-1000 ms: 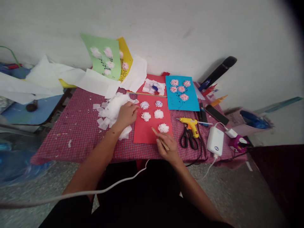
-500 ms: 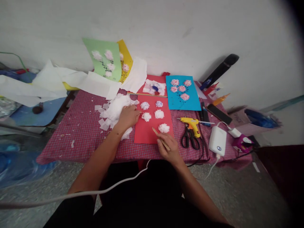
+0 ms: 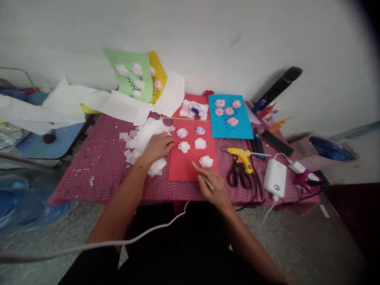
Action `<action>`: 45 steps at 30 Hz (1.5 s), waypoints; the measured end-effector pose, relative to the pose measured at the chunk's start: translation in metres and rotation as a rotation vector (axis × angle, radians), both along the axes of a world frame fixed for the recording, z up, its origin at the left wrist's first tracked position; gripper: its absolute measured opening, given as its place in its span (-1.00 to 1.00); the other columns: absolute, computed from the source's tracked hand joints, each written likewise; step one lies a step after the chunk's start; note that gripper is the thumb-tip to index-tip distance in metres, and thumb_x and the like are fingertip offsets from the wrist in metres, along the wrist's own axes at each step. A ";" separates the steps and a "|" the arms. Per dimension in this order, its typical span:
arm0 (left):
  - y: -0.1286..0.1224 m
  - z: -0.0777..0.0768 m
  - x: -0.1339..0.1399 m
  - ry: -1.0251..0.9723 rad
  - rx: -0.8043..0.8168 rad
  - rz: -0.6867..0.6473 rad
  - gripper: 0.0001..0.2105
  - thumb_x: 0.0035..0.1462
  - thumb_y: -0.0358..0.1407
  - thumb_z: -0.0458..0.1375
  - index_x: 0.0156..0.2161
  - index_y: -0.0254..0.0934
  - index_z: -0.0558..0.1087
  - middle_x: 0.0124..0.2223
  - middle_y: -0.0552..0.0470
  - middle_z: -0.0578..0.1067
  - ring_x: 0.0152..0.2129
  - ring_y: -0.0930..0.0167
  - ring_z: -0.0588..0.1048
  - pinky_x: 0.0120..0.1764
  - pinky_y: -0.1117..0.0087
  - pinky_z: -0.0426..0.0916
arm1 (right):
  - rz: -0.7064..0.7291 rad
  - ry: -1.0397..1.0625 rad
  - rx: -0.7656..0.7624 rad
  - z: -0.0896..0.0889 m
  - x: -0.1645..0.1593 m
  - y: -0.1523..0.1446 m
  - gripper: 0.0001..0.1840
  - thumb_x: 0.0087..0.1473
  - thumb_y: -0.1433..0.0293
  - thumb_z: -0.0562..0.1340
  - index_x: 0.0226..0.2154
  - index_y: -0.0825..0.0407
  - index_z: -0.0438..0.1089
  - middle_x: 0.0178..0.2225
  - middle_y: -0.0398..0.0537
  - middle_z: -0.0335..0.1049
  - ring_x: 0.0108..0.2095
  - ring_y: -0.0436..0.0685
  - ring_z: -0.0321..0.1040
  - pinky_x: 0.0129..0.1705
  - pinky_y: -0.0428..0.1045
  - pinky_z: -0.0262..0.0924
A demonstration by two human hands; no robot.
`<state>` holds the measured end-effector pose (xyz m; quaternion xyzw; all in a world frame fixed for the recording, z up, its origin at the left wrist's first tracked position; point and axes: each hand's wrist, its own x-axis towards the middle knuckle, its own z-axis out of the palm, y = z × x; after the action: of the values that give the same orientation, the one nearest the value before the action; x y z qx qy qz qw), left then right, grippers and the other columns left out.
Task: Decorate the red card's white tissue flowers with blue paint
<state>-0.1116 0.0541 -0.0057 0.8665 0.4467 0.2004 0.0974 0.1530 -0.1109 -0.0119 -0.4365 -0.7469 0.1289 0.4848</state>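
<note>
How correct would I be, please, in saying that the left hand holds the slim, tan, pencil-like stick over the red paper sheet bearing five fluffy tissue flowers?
The side is wrong: the head view shows the right hand holding the slim, tan, pencil-like stick over the red paper sheet bearing five fluffy tissue flowers.

"PACE" lettering, on pale pinkish box (image 3: 308,156)

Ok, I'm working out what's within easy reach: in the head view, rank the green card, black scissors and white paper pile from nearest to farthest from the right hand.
1. Black scissors: just right of the right hand.
2. White paper pile: to its left, under the left hand.
3. Green card: back left.
</note>
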 end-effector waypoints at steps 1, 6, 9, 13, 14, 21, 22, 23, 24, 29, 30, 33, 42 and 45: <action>-0.001 -0.001 0.003 0.023 0.006 0.013 -0.73 0.35 -0.22 0.06 -0.15 -0.20 0.63 -0.22 -0.10 0.55 -0.22 0.22 0.49 -0.14 0.22 0.31 | 0.004 0.000 -0.004 0.000 0.000 0.000 -0.67 0.26 0.53 0.24 0.04 -0.06 0.47 -0.15 0.04 0.58 -0.15 0.17 0.56 -0.12 0.09 0.50; -0.003 -0.002 0.017 0.141 0.033 0.077 -0.73 0.40 -0.21 0.04 -0.17 -0.21 0.59 -0.17 -0.14 0.54 -0.17 0.20 0.49 -0.14 0.20 0.28 | 0.011 0.006 -0.007 -0.003 0.000 0.000 -0.67 0.25 0.54 0.24 0.03 -0.05 0.47 -0.14 0.06 0.57 -0.14 0.17 0.54 -0.09 0.10 0.49; -0.005 0.001 0.024 0.230 0.040 0.098 -0.75 0.41 -0.27 0.03 -0.18 -0.26 0.56 -0.13 -0.17 0.54 -0.13 0.18 0.50 -0.11 0.17 0.28 | 0.018 0.008 -0.004 -0.003 0.000 0.000 -0.66 0.25 0.54 0.24 0.04 -0.05 0.47 -0.14 0.05 0.58 -0.13 0.17 0.55 -0.08 0.10 0.49; -0.008 0.002 0.029 0.333 0.062 0.134 -0.77 0.41 -0.33 0.01 -0.14 -0.31 0.52 -0.09 -0.21 0.55 -0.11 0.15 0.51 -0.08 0.14 0.29 | 0.000 0.008 0.019 -0.002 0.000 0.000 -0.68 0.25 0.53 0.24 0.03 -0.05 0.48 -0.15 0.05 0.58 -0.14 0.18 0.55 -0.08 0.09 0.49; -0.009 0.002 0.028 0.338 0.065 0.139 -0.77 0.41 -0.34 0.00 -0.14 -0.31 0.52 -0.09 -0.21 0.55 -0.10 0.15 0.52 -0.07 0.14 0.29 | -0.002 0.011 0.024 -0.002 0.000 0.000 -0.68 0.26 0.53 0.24 0.02 -0.05 0.48 -0.17 0.04 0.58 -0.15 0.17 0.55 -0.10 0.09 0.49; -0.004 0.006 0.004 0.102 0.122 0.287 -0.79 0.40 -0.31 -0.04 -0.19 -0.25 0.43 -0.17 -0.17 0.54 -0.17 0.18 0.51 -0.12 0.19 0.30 | -0.019 0.012 0.024 -0.003 0.000 0.000 -0.70 0.27 0.51 0.23 0.01 -0.07 0.48 -0.18 0.03 0.58 -0.18 0.17 0.55 -0.13 0.09 0.49; -0.002 0.007 0.002 0.056 0.145 0.320 -0.79 0.40 -0.32 -0.06 -0.20 -0.25 0.41 -0.19 -0.16 0.53 -0.18 0.19 0.51 -0.13 0.19 0.30 | -0.021 0.008 0.026 -0.003 0.000 0.000 -0.70 0.27 0.50 0.23 0.01 -0.07 0.48 -0.18 0.03 0.59 -0.18 0.17 0.55 -0.12 0.09 0.49; -0.001 0.006 0.000 0.019 0.164 0.351 -0.80 0.39 -0.33 -0.07 -0.21 -0.24 0.40 -0.20 -0.16 0.53 -0.18 0.19 0.50 -0.14 0.20 0.29 | -0.023 0.007 0.030 -0.003 0.000 0.000 -0.71 0.27 0.50 0.23 0.01 -0.07 0.48 -0.18 0.02 0.59 -0.18 0.17 0.55 -0.12 0.09 0.49; 0.000 0.006 -0.002 -0.006 0.176 0.376 -0.80 0.38 -0.34 -0.07 -0.22 -0.23 0.39 -0.21 -0.15 0.52 -0.19 0.20 0.50 -0.14 0.21 0.29 | -0.024 0.007 0.038 -0.003 0.000 0.000 -0.71 0.28 0.50 0.22 0.00 -0.08 0.47 -0.19 0.02 0.59 -0.18 0.16 0.55 -0.13 0.08 0.49; 0.001 0.007 -0.004 -0.004 0.154 0.437 -0.74 0.38 -0.31 -0.09 -0.34 -0.21 0.36 -0.30 -0.13 0.50 -0.28 0.22 0.49 -0.21 0.22 0.24 | -0.028 0.006 0.053 -0.003 0.000 -0.001 -0.73 0.28 0.50 0.22 -0.01 -0.06 0.46 -0.21 0.01 0.58 -0.22 0.14 0.54 -0.17 0.07 0.48; 0.001 0.009 -0.004 0.012 0.150 0.444 -0.73 0.38 -0.30 -0.08 -0.36 -0.21 0.36 -0.31 -0.12 0.50 -0.30 0.23 0.48 -0.22 0.22 0.23 | -0.030 0.000 0.052 -0.003 0.000 -0.001 -0.74 0.29 0.51 0.22 -0.01 -0.06 0.46 -0.21 0.01 0.58 -0.22 0.14 0.54 -0.17 0.07 0.48; -0.001 0.013 -0.006 0.081 0.131 0.460 -0.71 0.35 -0.28 -0.03 -0.41 -0.22 0.39 -0.34 -0.11 0.52 -0.34 0.24 0.49 -0.26 0.23 0.21 | -0.043 -0.017 0.053 -0.003 0.001 -0.002 -0.75 0.29 0.51 0.22 -0.02 -0.05 0.47 -0.22 0.00 0.58 -0.22 0.14 0.55 -0.18 0.06 0.47; -0.003 0.013 -0.011 0.087 0.066 0.385 -0.75 0.21 -0.35 0.08 -0.10 -0.26 0.58 -0.12 -0.14 0.60 -0.16 0.21 0.56 -0.12 0.23 0.34 | -0.062 -0.025 0.040 -0.006 0.001 -0.003 -0.76 0.30 0.50 0.22 -0.03 -0.05 0.48 -0.24 -0.02 0.59 -0.25 0.13 0.55 -0.19 0.04 0.47; -0.004 0.012 -0.008 0.089 0.068 0.307 -0.69 0.23 -0.29 0.11 0.01 -0.22 0.58 -0.08 -0.12 0.59 -0.11 0.22 0.56 -0.07 0.23 0.36 | -0.076 -0.032 0.028 -0.007 0.001 -0.003 -0.77 0.31 0.48 0.21 -0.03 -0.06 0.48 -0.23 -0.02 0.60 -0.24 0.14 0.56 -0.19 0.05 0.47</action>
<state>-0.1195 0.0499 0.0059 0.7989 0.5706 0.1894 0.0161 0.1543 -0.1135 -0.0190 -0.4597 -0.7391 0.0929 0.4835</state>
